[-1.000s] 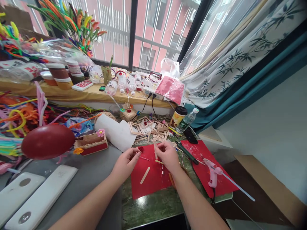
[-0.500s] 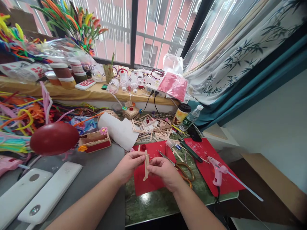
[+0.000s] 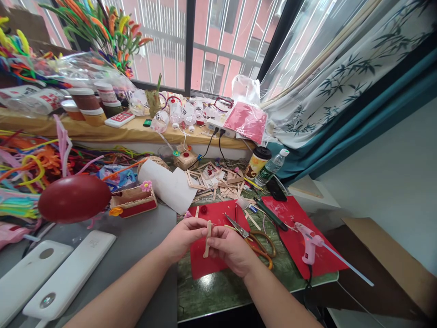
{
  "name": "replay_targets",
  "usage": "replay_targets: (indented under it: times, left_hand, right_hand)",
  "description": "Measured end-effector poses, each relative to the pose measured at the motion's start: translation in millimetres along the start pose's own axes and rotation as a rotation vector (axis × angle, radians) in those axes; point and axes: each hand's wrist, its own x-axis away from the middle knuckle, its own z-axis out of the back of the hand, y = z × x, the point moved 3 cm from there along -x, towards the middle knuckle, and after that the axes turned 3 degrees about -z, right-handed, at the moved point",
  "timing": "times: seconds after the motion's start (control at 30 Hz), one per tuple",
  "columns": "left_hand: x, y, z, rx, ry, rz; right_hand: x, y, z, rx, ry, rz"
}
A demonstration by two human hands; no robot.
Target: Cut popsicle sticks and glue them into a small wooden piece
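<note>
Wooden craft sticks (image 3: 207,245) stand nearly upright between my two hands; from this angle I cannot tell how many there are. My left hand (image 3: 184,236) pinches them near the upper end from the left. The fingers of my right hand (image 3: 230,248) close on them from the right, lower down. Under both hands lies a red sheet (image 3: 201,269). Scissors (image 3: 251,237) with bronze-coloured handles rest open beside my right hand. A small dark red rosette (image 3: 204,209) sits on the sheet beyond my fingers.
Loose craft sticks (image 3: 228,187) are heaped at the back. A pink glue gun (image 3: 309,243) lies on a second red sheet (image 3: 327,262) at right. A decorated box (image 3: 134,204) and a red balloon-like oval (image 3: 75,198) are at left. A water bottle (image 3: 271,168) stands behind.
My right hand has shifted slightly left, closer to my left hand. The sticks, which showed as overlapping pieces at an angle, now look lined up as one narrow strip.
</note>
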Motion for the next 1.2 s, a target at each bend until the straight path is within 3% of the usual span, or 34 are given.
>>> replay_targets:
  times: [0.17,0.4,0.6,0.87,1.07,1.2]
  left_hand:
    - [-1,-2,3.0,0.029,0.048,-0.011]
    - [1,-6,2.1,0.064,0.015,-0.006]
    - [-1,-3,-1.4,0.086,0.052,-0.013]
    - [-1,5,-5.0,-0.228,0.239,-0.066]
    - [-2,11,-2.3,-0.336,0.221,-0.046]
    - [-4,8,-4.2,-0.459,0.09,-0.008]
  right_hand:
    - [0,0,0,-0.016,0.011,0.045]
    - [1,5,1,0.002,0.056,0.083]
    - [-6,11,3,-0.03,0.152,0.198]
    - [-15,22,3,0.063,0.352,0.316]
    - [-12,0,17,0.356,0.4,0.402]
    - [-10,-16,27,0.411,0.307,0.38]
